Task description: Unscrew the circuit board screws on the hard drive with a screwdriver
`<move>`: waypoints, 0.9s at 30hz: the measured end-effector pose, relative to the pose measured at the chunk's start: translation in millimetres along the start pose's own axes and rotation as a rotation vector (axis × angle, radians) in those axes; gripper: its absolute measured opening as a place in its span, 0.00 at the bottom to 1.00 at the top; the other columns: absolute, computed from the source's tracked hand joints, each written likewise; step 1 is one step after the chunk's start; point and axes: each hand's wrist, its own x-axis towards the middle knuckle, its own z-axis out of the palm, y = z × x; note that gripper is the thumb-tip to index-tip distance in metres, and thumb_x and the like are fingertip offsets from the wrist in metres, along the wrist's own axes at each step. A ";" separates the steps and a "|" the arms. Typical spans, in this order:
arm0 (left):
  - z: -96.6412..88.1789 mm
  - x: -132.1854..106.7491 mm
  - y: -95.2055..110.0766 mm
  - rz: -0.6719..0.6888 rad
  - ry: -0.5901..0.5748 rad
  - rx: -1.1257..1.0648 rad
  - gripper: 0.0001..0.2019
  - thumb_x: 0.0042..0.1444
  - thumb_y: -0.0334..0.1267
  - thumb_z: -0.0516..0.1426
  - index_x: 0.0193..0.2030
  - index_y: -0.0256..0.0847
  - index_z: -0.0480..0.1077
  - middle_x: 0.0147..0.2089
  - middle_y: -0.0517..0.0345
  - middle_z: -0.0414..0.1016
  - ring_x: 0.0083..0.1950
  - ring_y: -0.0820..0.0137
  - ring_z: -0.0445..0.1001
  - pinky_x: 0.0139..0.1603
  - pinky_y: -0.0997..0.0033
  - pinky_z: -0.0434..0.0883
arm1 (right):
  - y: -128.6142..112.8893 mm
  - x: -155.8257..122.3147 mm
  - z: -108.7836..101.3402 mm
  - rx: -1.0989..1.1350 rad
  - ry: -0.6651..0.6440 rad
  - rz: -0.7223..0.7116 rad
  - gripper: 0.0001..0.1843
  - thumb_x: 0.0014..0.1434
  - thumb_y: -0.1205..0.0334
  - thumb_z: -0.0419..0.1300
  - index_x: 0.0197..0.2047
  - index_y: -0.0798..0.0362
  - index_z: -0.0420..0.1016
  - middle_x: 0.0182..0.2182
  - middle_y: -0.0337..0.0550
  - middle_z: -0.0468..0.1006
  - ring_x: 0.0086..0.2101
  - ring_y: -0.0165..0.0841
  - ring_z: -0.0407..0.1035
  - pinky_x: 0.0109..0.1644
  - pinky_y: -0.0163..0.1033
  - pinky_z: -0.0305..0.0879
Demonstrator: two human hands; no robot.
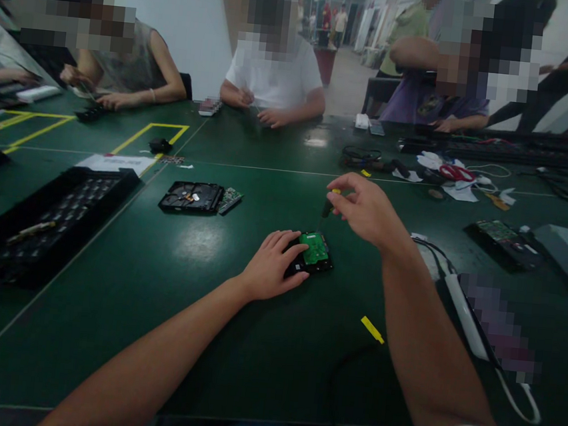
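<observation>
A hard drive [320, 265] lies on the green table with its green circuit board [316, 249] facing up. My left hand [274, 262] grips the drive from its left side, fingers over the top and thumb along the near edge. In my right hand [362, 207] is a screwdriver [327, 207] with a dark and yellow handle, held upright between the fingertips. Its thin shaft points down at the far edge of the board; whether the tip sits in a screw is too small to tell.
Left of my hands lie an opened drive [190, 197], a loose circuit board [229, 200] and a long black tray [46, 223]. To the right are a phone [497, 320] with a white cable, a yellow tag [372, 329] and another drive [505, 242]. Several people sit opposite.
</observation>
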 end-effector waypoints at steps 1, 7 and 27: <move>0.0 0.0 -0.1 0.001 -0.002 0.001 0.30 0.67 0.55 0.59 0.70 0.42 0.66 0.74 0.39 0.62 0.74 0.45 0.62 0.75 0.36 0.60 | -1.7 -0.5 -0.2 -0.003 -0.004 0.001 0.08 0.66 0.60 0.63 0.47 0.50 0.78 0.39 0.44 0.82 0.32 0.35 0.76 0.37 0.41 0.71; 0.7 -0.6 -0.7 -0.003 -0.003 0.002 0.30 0.67 0.55 0.59 0.71 0.44 0.66 0.73 0.40 0.63 0.74 0.45 0.62 0.75 0.35 0.60 | -7.3 -2.5 -1.7 -0.046 0.003 0.002 0.08 0.64 0.59 0.66 0.46 0.49 0.80 0.35 0.44 0.83 0.33 0.37 0.77 0.39 0.42 0.70; 1.8 -0.4 -1.9 -0.004 0.004 -0.021 0.31 0.66 0.56 0.59 0.71 0.44 0.66 0.72 0.41 0.65 0.74 0.45 0.62 0.75 0.34 0.60 | -3.3 -1.4 -0.1 -0.069 0.028 0.010 0.10 0.63 0.55 0.68 0.45 0.50 0.79 0.39 0.47 0.84 0.33 0.37 0.77 0.36 0.41 0.72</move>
